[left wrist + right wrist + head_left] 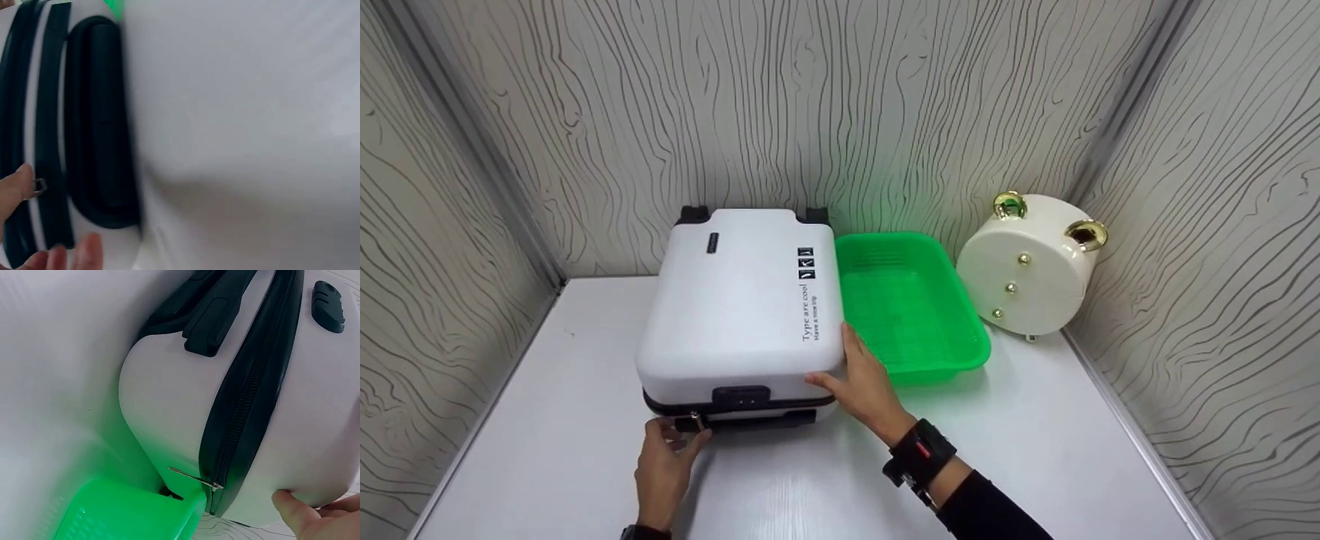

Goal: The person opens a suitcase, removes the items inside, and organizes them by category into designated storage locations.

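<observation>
A white hard-shell suitcase point(746, 300) with black lettering lies flat on the white table. Its black zipper band runs round the side, below a dark lock point(741, 396). My left hand point(664, 469) is at the near left corner, thumb tip touching a metal zipper pull point(38, 187). Its other fingers are spread apart from the thumb, beside the end of a black carry handle point(53, 129). On the near right corner rests my right hand point(866, 386), thumb on the front face and straight fingers along the side. Another zipper pull point(194, 478) shows in the right wrist view.
Close against the suitcase's right side stands a green plastic basket point(971, 341). Farther right, a round cream-coloured drum-shaped object point(1035, 277) with gold fittings leans near the corner. Patterned wall panels point(840, 112) enclose the table point(562, 375) at the back and sides.
</observation>
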A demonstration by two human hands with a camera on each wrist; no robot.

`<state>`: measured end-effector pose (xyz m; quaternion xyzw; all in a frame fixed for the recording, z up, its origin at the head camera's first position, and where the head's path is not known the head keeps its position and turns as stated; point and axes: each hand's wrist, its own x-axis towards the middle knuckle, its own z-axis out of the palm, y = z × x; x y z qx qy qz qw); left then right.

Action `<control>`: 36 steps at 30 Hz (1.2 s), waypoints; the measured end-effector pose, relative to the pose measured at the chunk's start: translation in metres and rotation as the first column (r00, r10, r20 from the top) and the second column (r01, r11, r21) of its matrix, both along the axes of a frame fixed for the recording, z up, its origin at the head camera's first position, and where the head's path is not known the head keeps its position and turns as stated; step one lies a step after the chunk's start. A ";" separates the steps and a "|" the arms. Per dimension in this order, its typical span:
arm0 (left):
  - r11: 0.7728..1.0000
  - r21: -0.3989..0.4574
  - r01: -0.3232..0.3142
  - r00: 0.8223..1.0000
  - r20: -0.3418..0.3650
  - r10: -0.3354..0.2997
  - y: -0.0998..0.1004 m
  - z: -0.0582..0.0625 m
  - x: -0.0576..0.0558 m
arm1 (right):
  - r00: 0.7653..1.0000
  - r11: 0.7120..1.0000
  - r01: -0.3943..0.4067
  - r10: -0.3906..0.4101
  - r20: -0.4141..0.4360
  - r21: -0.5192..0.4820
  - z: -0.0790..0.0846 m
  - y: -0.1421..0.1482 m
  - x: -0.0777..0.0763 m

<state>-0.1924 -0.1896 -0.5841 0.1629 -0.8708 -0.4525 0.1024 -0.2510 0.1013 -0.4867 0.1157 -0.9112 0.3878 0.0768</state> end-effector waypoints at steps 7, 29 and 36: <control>0.999 0.051 0.008 0.999 0.043 -0.010 -0.001 0.000 0.001 | 1.000 1.000 -0.003 0.003 -0.017 0.016 -0.002 0.001 0.000; 0.996 -0.088 -0.003 0.994 -0.110 -0.007 0.007 0.009 -0.001 | 1.000 1.000 0.011 -0.011 0.011 0.020 -0.003 0.002 -0.001; 0.939 -0.333 0.091 0.988 -0.085 -0.126 -0.015 0.026 0.009 | 1.000 1.000 0.007 -0.007 -0.011 0.007 -0.007 0.001 -0.001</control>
